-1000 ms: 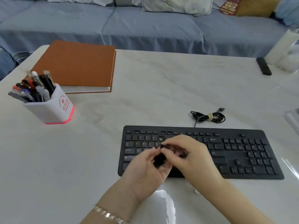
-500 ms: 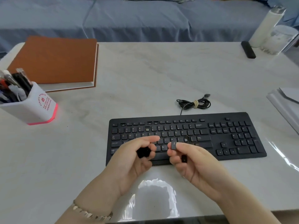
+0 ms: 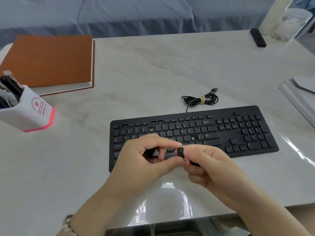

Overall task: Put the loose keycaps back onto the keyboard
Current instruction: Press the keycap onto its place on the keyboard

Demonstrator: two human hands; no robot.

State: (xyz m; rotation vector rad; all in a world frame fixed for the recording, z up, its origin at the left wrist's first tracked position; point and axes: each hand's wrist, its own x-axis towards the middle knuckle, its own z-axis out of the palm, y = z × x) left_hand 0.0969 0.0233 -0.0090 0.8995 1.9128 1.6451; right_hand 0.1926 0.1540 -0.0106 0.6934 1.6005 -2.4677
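Note:
A black keyboard [image 3: 238,132] lies on the pale marble table, with a few bare key sockets in its top rows and one by the L key. My left hand [image 3: 141,160] is cupped in front of its left half and holds several loose black keycaps [image 3: 154,152] in its curled fingers. My right hand [image 3: 209,166] pinches one small black keycap [image 3: 180,152] between thumb and forefinger, its printed face turned up. Another dark keycap shows under the right hand's fingers. Both hands hover over the keyboard's lower left keys, hiding them.
The keyboard's bundled cable [image 3: 201,99] lies just behind it. A brown notebook [image 3: 49,62] and a white pen holder [image 3: 25,109] sit at the left. A black remote [image 3: 257,37] and a clear jar [image 3: 289,24] stand at the back right, papers [image 3: 300,92] at the right edge.
My hands drew apart from a joined position, and the right one came away pinching a single keycap with its face up. The view tilted down and nearer the table.

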